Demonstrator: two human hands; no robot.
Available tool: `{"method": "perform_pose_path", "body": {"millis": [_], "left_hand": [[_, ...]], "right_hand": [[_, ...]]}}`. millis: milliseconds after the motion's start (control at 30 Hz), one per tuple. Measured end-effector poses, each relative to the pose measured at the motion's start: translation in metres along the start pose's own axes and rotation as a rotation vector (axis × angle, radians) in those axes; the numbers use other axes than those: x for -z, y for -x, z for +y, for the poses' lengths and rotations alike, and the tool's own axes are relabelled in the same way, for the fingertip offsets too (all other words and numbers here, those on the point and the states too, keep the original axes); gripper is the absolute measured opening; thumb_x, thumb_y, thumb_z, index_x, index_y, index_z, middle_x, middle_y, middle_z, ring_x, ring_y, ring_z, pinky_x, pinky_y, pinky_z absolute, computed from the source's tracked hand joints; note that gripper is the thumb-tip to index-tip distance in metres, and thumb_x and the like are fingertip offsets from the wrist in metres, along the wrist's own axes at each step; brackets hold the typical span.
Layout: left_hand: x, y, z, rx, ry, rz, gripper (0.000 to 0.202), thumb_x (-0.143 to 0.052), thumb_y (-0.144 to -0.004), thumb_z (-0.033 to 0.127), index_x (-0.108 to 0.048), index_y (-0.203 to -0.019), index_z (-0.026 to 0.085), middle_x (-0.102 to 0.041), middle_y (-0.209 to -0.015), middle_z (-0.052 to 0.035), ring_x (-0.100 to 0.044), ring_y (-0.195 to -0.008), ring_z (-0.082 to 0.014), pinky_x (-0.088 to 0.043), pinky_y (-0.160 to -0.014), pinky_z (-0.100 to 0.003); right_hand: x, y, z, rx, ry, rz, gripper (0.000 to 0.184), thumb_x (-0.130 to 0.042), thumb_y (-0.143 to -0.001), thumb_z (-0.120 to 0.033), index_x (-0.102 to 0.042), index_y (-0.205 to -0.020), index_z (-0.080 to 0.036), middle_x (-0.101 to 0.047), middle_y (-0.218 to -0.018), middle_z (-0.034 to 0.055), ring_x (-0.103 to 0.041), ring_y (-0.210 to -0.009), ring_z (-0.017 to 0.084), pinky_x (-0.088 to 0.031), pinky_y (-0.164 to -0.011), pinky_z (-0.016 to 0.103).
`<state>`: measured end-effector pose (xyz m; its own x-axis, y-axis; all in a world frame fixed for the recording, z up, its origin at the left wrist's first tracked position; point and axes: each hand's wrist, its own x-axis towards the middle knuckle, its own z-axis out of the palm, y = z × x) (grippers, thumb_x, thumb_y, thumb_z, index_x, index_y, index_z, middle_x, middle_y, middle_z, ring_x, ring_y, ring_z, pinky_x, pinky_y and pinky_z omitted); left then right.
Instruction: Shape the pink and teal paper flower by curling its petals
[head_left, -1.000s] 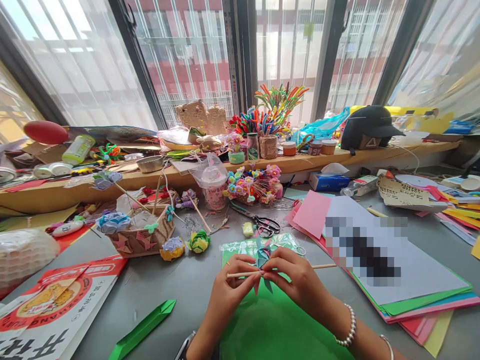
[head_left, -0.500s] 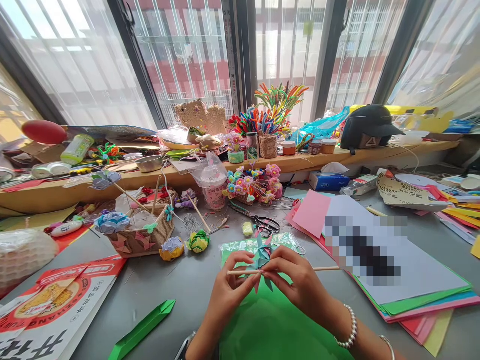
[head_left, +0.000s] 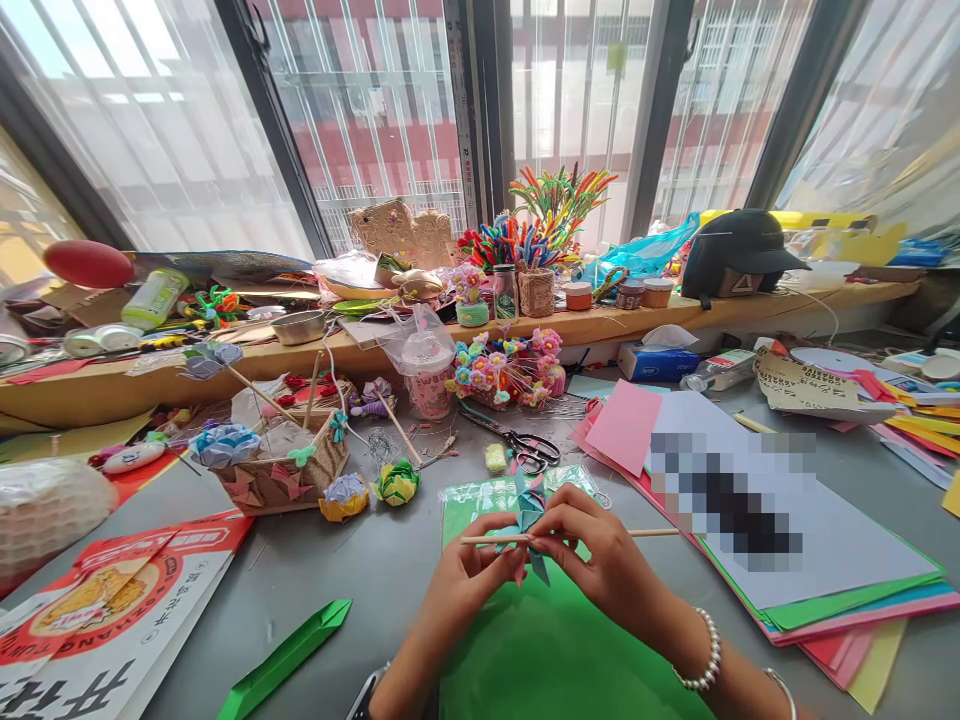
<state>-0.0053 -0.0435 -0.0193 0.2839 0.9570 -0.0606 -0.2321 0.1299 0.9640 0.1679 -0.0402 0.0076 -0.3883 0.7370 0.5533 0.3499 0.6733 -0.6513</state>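
Observation:
My left hand is closed round the left part of a thin wooden stick, which lies almost level and sticks out past both hands. My right hand pinches a folded blue-green and pink paper flower against the stick. Exactly where flower and stick join is hidden by the fingers. Under both hands lies a green sheet, with a clear plastic packet beyond it. A folded green paper strip rests to the left.
Black scissors lie behind the hands. Farther left stands a cardboard box with paper flowers, near a yellow-green paper flower. A stack of coloured paper spreads on the right. A lidded pink cup stands near the crowded ledge.
Both hands, with the flower and stick, have shifted slightly to the right. My left fingers have drawn in closer round the stick. Nothing else has visibly moved.

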Motion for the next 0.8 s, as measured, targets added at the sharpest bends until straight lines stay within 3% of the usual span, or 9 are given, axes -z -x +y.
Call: {"method": "perform_pose_path", "body": {"millis": [400, 633, 800], "left_hand": [[-0.0081, 0.0045, 0.0052, -0.009, -0.026, 0.064, 0.036, -0.071, -0.063, 0.032, -0.056, -0.092, 0.017, -0.066, -0.068, -0.0005, -0.056, -0.056, -0.0106, -0.047, -0.061, -0.027], [-0.0053, 0.0044, 0.0077, -0.034, -0.125, 0.019, 0.031, -0.069, -0.065, 0.033, -0.054, -0.087, 0.018, -0.061, -0.062, 0.0027, -0.054, -0.054, -0.0097, -0.047, -0.06, -0.025], [-0.0089, 0.006, 0.0073, -0.101, -0.138, 0.088, 0.028, -0.07, -0.062, 0.032, -0.054, -0.081, 0.019, -0.056, -0.076, 0.002, -0.058, -0.06, -0.0123, -0.05, -0.057, -0.026]], "right_hand": [[0.0027, -0.0025, -0.0023, -0.104, -0.081, -0.051, 0.007, -0.055, -0.08, -0.012, -0.06, -0.077, -0.016, -0.049, -0.076, 0.0015, -0.05, -0.067, 0.011, -0.043, -0.056, 0.021], [0.0031, -0.0015, -0.0017, -0.097, -0.135, -0.083, 0.005, -0.057, -0.079, -0.014, -0.061, -0.077, -0.017, -0.048, -0.076, 0.0009, -0.049, -0.067, 0.011, -0.045, -0.056, 0.02], [0.0029, -0.0008, -0.0018, -0.046, -0.13, -0.089, 0.007, -0.055, -0.081, -0.017, -0.062, -0.08, -0.018, -0.05, -0.076, 0.0017, -0.05, -0.066, 0.011, -0.046, -0.055, 0.021]]}}
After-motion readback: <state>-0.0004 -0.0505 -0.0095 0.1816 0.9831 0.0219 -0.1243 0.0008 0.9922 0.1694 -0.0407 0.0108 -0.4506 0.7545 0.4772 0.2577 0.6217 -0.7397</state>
